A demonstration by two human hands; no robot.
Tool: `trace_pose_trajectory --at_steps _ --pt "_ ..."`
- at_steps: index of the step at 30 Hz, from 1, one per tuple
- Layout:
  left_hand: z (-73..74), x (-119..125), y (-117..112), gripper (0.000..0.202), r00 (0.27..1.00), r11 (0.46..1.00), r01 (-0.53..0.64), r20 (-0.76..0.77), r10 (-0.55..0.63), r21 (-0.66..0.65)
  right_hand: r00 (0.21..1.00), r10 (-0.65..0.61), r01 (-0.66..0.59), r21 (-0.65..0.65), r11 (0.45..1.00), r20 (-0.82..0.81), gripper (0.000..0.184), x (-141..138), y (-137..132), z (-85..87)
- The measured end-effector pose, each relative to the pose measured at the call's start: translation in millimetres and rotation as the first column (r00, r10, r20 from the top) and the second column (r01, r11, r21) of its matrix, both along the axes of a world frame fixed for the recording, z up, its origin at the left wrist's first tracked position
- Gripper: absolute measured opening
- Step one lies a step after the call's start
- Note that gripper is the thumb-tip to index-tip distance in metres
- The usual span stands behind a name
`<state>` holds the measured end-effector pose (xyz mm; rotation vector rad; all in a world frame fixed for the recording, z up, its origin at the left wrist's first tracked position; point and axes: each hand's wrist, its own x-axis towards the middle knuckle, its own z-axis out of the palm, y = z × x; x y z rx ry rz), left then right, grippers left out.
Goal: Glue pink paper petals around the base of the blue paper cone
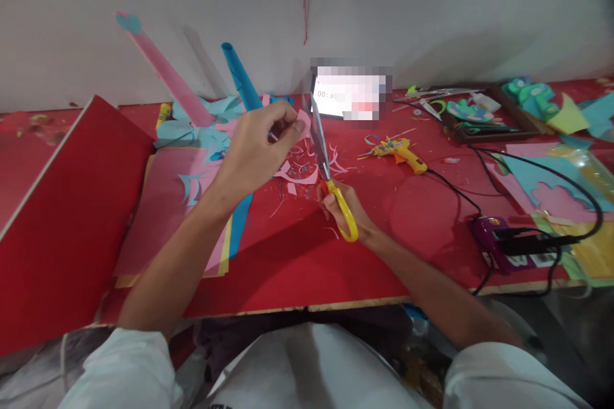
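Between the thumb and fingers of my left hand (261, 150) is a small piece of pink paper (304, 125). My right hand (348, 204) grips a pair of scissors (343, 208) with yellow and red handles, its blades pointing up and away from me. The blades stand slightly apart, right beside the pink paper; whether they touch it I cannot tell. Below both hands, pink paper scraps (307, 176) and thin trimmings lie scattered on the red table (307, 268).
A yellow glue gun (400, 154) lies right of my hands, its cord running to a purple power box (499, 246). Behind stands a lit screen (348, 94). Coloured sheets (163, 204), a pink paper tube (167, 70) and a blue tube (240, 77) are left; a brown tray (499, 131) sits right.
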<state>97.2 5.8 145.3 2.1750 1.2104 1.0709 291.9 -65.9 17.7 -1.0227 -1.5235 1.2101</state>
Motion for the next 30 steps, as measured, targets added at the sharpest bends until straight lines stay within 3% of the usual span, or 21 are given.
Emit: trace_pose_trajectory --at_steps 13,30 --pt "3.1 2.2 -2.8 0.027 0.995 1.0 -0.005 -0.1 0.006 0.013 0.998 -0.019 0.02 -0.012 1.0 0.057 0.075 0.1 -0.3 4.0" --pt "-2.8 0.9 1.0 0.026 0.998 0.999 -0.028 0.047 0.03 -0.036 0.992 -0.042 0.044 -0.018 0.999 0.122 0.071 3.6 1.1 6.7"
